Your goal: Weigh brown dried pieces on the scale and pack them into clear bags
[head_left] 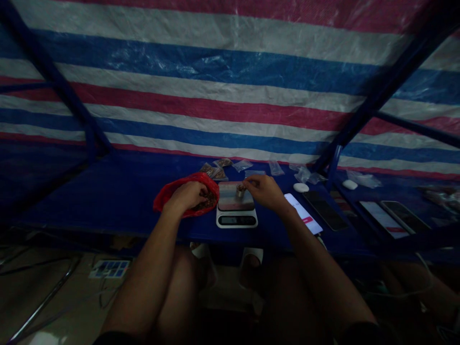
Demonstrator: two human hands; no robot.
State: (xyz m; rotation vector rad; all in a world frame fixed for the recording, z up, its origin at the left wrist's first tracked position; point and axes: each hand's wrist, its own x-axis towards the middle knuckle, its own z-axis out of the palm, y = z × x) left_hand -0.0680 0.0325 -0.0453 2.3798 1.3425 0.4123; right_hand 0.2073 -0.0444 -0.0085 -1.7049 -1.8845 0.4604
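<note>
The small cup (239, 193) stands on the plate of the white scale (235, 206), brown pieces showing at its mouth. From my camera, the right hand (265, 190) has its fingertips drawn together at the cup's rim; I can't tell whether they pinch pieces or the cup itself. The cup looks metallic, so I judge it light, stiff and smooth, easily tipped, best held low around its sides. Just left of the scale, the open red bag (160, 199) lies on the desk (124, 194). I judge it thin and floppy, best held by its rim. The left hand (189, 195) reaches into it with bent fingers at more brown pieces (208, 200); I can't tell if any are gripped. Behind lie filled clear packets (220, 168); a lit phone (304, 215) rests right of the scale.
</note>
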